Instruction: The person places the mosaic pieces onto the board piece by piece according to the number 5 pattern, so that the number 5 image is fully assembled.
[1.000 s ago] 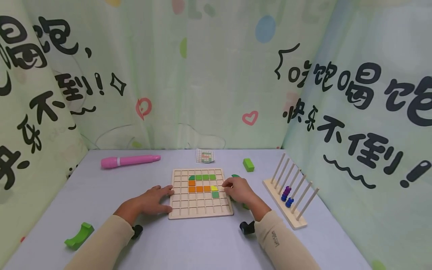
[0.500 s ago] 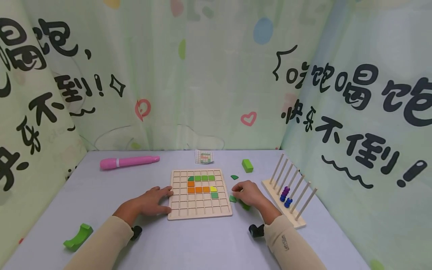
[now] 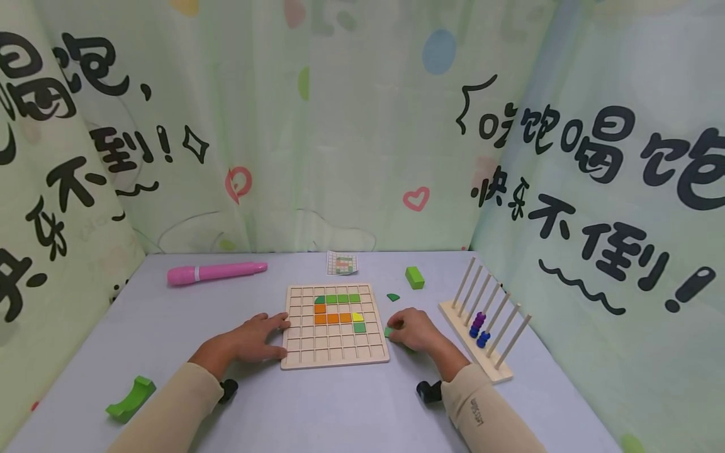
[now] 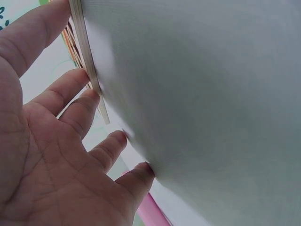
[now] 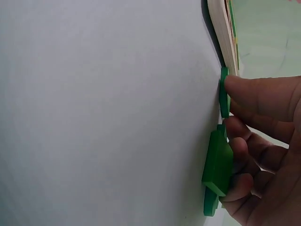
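Left hand point(image 3: 255, 340) lies flat on the table point(image 3: 340, 409), fingers spread and straight, fingertips against the left edge of the wooden grid board point(image 3: 335, 324). Left wrist view confirms: fingers point(image 4: 70, 89) touch the board's side, nothing held.

Right hand point(image 3: 413, 328) sits just right of the board, curled over loose green tiles on the table. In the right wrist view a fingertip point(image 5: 244, 92) presses a small green tile point(image 5: 224, 92) down onto the table right beside the board's edge; other fingers are curled over a thicker green piece point(image 5: 217, 165) lying flat beneath them. Can't tell whether that one is gripped or only covered.

Board holds a row of green tiles, orange tiles below, one yellow and one green square.

Also around: pink pen point(image 3: 215, 272) far left, green block point(image 3: 415, 277), small green quarter-circle tile point(image 3: 393, 296), pattern card point(image 3: 342, 263), peg rack with beads point(image 3: 481, 321) at right, green arch block point(image 3: 130, 397) near left.
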A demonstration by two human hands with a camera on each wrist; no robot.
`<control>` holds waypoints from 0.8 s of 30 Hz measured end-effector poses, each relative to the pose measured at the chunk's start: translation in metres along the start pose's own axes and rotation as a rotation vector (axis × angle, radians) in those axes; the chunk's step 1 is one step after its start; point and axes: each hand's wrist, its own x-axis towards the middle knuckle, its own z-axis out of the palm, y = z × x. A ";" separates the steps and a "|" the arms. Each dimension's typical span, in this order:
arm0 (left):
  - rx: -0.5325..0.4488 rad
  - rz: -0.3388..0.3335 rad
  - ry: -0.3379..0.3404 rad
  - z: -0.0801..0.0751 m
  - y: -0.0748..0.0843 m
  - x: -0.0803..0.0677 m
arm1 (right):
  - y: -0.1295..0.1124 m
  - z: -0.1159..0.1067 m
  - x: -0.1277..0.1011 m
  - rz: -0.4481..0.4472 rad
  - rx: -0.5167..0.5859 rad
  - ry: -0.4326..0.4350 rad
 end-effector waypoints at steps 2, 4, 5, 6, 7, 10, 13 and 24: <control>0.001 -0.002 0.000 0.000 0.000 0.000 | -0.001 0.002 0.001 0.007 -0.025 -0.004; 0.000 -0.001 0.001 0.001 0.000 0.000 | -0.002 0.004 0.002 0.021 -0.034 -0.008; 0.001 0.001 0.001 0.001 0.000 0.000 | -0.003 0.005 0.002 0.029 -0.036 -0.009; 0.003 0.001 0.002 0.001 0.000 0.000 | -0.003 0.005 0.002 0.036 -0.036 -0.009; 0.004 0.002 0.002 0.001 -0.001 0.000 | -0.003 0.006 0.002 0.041 -0.032 -0.008; 0.003 0.002 0.001 0.001 -0.001 0.001 | -0.004 0.007 0.002 0.030 -0.018 0.006; -0.001 0.000 -0.002 0.001 -0.001 0.001 | -0.005 0.006 0.000 0.004 -0.002 0.022; -0.013 -0.009 -0.006 0.001 -0.002 0.002 | -0.007 -0.003 -0.005 0.014 0.071 0.042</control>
